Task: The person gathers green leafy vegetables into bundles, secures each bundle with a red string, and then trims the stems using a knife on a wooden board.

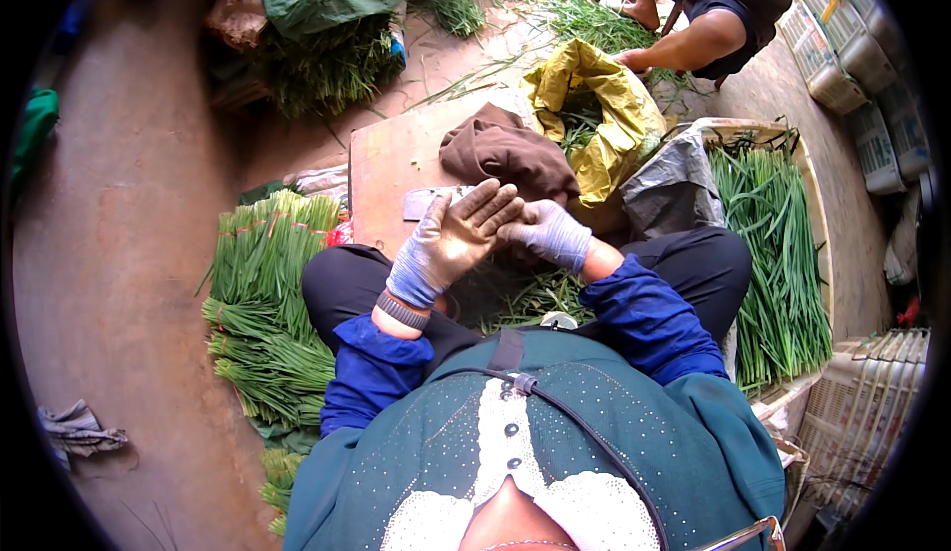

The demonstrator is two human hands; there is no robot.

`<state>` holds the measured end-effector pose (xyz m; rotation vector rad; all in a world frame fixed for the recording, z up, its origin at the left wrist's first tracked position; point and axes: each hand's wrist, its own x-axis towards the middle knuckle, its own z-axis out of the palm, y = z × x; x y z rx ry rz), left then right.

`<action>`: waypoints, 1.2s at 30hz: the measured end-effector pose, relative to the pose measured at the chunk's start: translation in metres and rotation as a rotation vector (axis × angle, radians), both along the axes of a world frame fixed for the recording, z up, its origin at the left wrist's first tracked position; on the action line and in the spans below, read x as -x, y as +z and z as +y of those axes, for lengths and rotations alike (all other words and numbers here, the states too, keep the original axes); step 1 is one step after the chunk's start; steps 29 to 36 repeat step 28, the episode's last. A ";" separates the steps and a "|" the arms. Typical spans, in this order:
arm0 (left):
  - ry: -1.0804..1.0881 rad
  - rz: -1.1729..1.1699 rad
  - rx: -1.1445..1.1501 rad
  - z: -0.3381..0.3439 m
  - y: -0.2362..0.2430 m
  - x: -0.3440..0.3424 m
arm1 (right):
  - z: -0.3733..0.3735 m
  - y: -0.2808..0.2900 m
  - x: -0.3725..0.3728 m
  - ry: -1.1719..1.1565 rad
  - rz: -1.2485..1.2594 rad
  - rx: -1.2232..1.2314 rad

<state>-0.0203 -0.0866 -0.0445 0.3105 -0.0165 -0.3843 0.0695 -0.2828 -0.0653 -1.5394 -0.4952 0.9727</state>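
My left hand [458, 237], in a pale glove with a stained palm and blue cuff, is turned palm up. Its fingers are stretched out and nothing lies on the palm. My right hand [551, 235], gloved likewise, meets the finger side of the left hand with its fingers curled in; whatever they pinch is hidden. Just beyond the hands lies a flat grey metal piece [421, 204] on a wooden board [386, 165]. A brown cloth [505, 150] is heaped on the board. Loose green leaves [545, 298] lie below the hands, between my legs.
Tied bundles of green chives [272, 254] are stacked at left. At right a crate [820, 244] holds long green chives [758, 254]. A yellow sack [634, 115] stands beyond the board. Another person [718, 31] sits at the far right near plastic baskets [827, 51].
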 end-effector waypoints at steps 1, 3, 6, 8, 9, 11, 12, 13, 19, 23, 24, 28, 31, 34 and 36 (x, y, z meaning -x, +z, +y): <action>-0.006 0.219 0.455 0.000 0.000 0.000 | -0.004 0.012 -0.012 -0.009 0.077 0.058; 0.016 0.304 0.512 -0.003 -0.002 -0.002 | -0.009 -0.024 -0.021 -0.024 0.119 -0.121; -0.089 0.006 0.081 -0.008 -0.019 -0.001 | 0.008 0.006 0.009 -0.108 0.305 -0.453; -0.104 0.324 0.592 -0.012 -0.074 0.006 | 0.017 -0.016 0.020 -0.172 0.004 -0.407; -0.060 0.350 0.554 -0.023 -0.081 0.011 | 0.021 -0.027 0.022 -0.233 -0.346 -0.220; 0.034 0.337 0.345 -0.044 -0.065 0.024 | 0.016 -0.003 0.013 -0.069 -0.693 0.170; 0.078 0.321 0.227 -0.053 -0.049 0.031 | 0.014 -0.006 0.010 -0.147 -0.825 0.204; 0.132 0.298 0.094 -0.058 -0.029 0.039 | 0.010 -0.005 0.003 -0.195 -0.788 0.268; 0.535 -0.180 -1.069 -0.044 0.076 0.132 | -0.022 -0.010 -0.065 -0.642 -0.296 -0.038; 1.148 -0.151 -1.922 -0.028 0.068 0.204 | -0.011 0.013 -0.086 -0.685 0.262 -0.310; 1.040 -0.080 -1.971 -0.022 0.043 0.230 | -0.004 0.006 -0.093 -0.625 0.301 -0.367; 0.424 0.164 -2.087 -0.033 -0.033 0.362 | 0.027 0.006 -0.098 -0.546 0.191 -0.445; 0.424 0.164 -2.087 -0.033 -0.033 0.362 | 0.027 0.006 -0.098 -0.546 0.191 -0.445; 0.424 0.164 -2.087 -0.033 -0.033 0.362 | 0.027 0.006 -0.098 -0.546 0.191 -0.445; 0.424 0.164 -2.087 -0.033 -0.033 0.362 | 0.027 0.006 -0.098 -0.546 0.191 -0.445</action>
